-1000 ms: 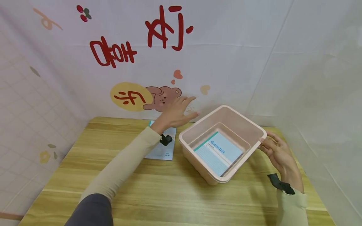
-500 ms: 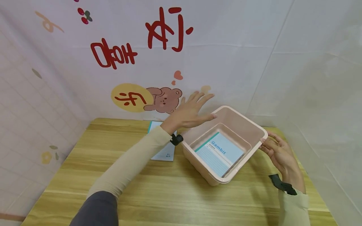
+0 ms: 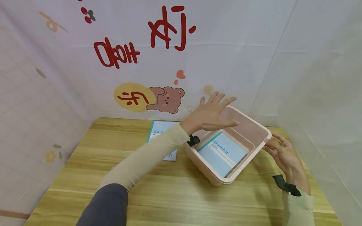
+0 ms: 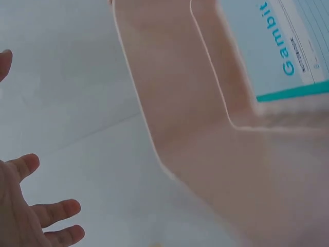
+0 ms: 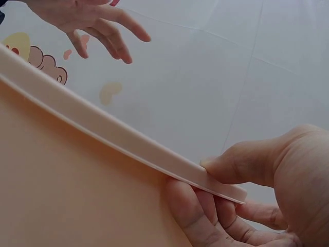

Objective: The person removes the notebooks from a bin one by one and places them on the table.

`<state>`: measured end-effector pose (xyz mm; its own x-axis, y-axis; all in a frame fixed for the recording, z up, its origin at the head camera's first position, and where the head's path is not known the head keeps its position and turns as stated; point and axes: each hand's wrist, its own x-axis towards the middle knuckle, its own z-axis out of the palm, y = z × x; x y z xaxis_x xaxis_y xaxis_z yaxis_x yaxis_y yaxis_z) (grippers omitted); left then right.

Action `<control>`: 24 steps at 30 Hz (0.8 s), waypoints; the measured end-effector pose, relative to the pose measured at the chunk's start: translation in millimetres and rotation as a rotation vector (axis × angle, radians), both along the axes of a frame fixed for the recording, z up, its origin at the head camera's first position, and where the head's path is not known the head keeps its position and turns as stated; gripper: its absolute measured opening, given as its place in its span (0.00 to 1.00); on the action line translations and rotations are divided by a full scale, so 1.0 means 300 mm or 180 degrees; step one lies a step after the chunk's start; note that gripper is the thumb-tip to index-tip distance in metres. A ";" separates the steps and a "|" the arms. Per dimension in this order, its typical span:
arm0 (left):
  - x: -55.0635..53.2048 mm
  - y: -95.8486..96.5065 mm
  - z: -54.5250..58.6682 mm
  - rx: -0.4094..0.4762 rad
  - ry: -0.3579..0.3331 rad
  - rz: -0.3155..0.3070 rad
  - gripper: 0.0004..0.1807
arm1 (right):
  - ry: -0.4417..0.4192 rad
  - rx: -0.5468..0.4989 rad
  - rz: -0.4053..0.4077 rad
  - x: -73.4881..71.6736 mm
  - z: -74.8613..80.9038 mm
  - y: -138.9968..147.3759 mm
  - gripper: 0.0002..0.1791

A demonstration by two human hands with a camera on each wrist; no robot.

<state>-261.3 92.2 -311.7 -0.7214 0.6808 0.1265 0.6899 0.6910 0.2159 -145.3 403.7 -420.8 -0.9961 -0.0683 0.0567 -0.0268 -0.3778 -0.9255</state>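
A pale pink plastic basin [image 3: 203, 169] stands at an angle on the table, with a light blue notebook [image 3: 223, 153] marked "Gambit" lying inside. My right hand [image 3: 285, 153] pinches the basin's right corner; the right wrist view has the thumb on top of the rim [image 5: 103, 123] and curled fingers beneath. Over the basin's far left side hovers my left hand [image 3: 209, 114], fingers spread and holding nothing. In the left wrist view those spread fingers [image 4: 56, 212] appear beside the basin wall. Partly hidden under my left sleeve, a second notebook [image 3: 162, 127] lies on the table.
The wooden table [image 3: 183, 201] runs back to a white cloth wall [image 3: 240, 62] with red characters and a printed bear [image 3: 168, 99]. Another cloth [image 3: 325, 110] hangs along the right side. Black camera straps circle both wrists.
My left hand has moved right, from above the table notebook to over the basin, with its fingers spreading. My right hand keeps its grip on the rim.
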 end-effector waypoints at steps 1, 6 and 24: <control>0.004 0.015 -0.006 -0.0039 0.0013 -0.0012 0.51 | -0.0001 -0.0004 0.0003 0.000 -0.002 0.001 0.24; 0.019 0.085 -0.033 -0.0258 0.0099 -0.0105 0.51 | -0.0019 0.0017 0.0003 -0.002 -0.012 0.005 0.24; 0.046 0.226 -0.165 -0.0820 -0.0307 -0.0228 0.50 | 0.0009 -0.0086 0.0024 -0.002 -0.012 0.009 0.24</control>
<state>-247.5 160.0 -361.1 -0.6706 0.7313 -0.1242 0.7237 0.6818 0.1068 -145.8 406.4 -424.5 -0.9954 -0.0740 0.0613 -0.0264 -0.4028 -0.9149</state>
